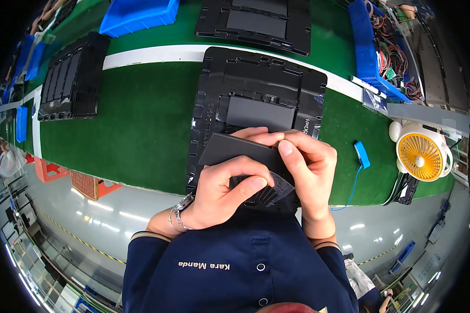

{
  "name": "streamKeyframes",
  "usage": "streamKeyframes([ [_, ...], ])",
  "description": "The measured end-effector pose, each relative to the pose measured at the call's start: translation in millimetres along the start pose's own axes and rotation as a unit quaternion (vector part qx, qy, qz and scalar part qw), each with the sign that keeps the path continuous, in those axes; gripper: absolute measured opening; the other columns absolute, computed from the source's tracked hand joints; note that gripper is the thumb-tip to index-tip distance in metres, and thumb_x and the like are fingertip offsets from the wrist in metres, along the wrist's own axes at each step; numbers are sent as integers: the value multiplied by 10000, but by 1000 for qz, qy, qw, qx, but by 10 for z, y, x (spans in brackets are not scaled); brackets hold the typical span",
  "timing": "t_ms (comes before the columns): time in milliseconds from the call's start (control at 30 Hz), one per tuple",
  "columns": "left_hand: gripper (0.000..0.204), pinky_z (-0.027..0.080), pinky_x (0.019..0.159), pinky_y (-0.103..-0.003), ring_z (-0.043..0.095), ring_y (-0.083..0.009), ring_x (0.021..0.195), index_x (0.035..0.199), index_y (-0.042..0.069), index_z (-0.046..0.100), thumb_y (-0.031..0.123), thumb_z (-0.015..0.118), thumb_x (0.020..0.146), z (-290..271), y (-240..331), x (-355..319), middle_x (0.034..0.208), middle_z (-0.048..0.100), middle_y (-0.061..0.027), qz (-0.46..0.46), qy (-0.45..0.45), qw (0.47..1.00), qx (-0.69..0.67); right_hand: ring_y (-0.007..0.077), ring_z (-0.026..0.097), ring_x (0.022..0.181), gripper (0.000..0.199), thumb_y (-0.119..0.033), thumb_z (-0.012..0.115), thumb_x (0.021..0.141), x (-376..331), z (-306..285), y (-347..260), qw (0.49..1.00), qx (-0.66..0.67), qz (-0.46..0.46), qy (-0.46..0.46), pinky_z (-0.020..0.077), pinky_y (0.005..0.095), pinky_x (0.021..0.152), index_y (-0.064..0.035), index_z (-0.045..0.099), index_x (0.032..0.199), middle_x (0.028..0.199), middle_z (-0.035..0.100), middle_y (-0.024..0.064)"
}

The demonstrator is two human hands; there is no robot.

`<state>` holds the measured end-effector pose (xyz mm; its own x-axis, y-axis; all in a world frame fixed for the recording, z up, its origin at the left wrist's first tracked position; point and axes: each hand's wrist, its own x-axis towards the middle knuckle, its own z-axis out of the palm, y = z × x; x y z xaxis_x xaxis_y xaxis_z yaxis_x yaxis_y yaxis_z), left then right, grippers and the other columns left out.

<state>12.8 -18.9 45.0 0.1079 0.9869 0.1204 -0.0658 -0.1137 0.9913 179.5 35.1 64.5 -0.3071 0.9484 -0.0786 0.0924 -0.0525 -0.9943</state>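
Close in front of my chest, both hands hold a dark grey flat panel above the near part of a black plastic tray. My left hand is closed at the panel's near side, its thumb and forefinger bent together. Below those fingers shows a dark, shiny patterned piece; I cannot tell whether it belongs to the panel. At the panel's far right edge my right hand pinches with thumb and forefinger. A similar grey panel lies in the tray, just beyond my fingers.
Another black tray lies farther back. At left stands a black tray stack. A blue bin sits at the back, and a blue bin of wires at right. Nearby are a yellow-and-white fan and a blue corded clip.
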Motion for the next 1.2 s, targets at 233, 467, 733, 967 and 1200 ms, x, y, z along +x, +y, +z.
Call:
streamKeyframes([
  [233,227,448,906,-354,420,-327,1328,830,-9,664,200,633,914,-10,44,-11,1297,570,-239,-33,-9,999,-7,60,518,633,112,-51,628,908,8,-4,-5,1000,1,-9,-6,405,224,567,33,697,933,815,693,48],
  [467,113,392,1024,-421,462,-328,1288,852,46,689,153,664,877,0,-27,-5,1293,599,-166,7,6,1000,-15,82,564,675,114,-51,628,905,15,-17,-11,1000,-12,-15,-13,438,233,615,36,698,929,868,717,68],
  [733,69,399,1027,-418,492,-306,1254,862,76,705,143,689,855,12,-4,-8,1287,616,-118,-11,11,1000,-21,81,563,671,112,-46,631,902,16,-9,-27,1000,-12,-21,-10,441,228,615,38,699,932,875,720,70],
  [967,53,405,1020,-424,493,-312,1251,865,79,705,127,693,845,30,-10,-29,1284,618,-118,-6,15,1000,-22,90,590,689,100,-38,644,887,-1,-16,-58,1000,-19,3,-9,453,234,626,42,692,921,842,708,76],
  [1200,234,339,1053,-471,390,-351,1334,872,3,663,231,639,917,-25,-50,-48,1332,549,-223,13,-18,1000,17,167,621,661,125,-100,694,868,18,-19,47,983,-162,-75,44,488,265,631,-29,698,972,867,702,76],
])
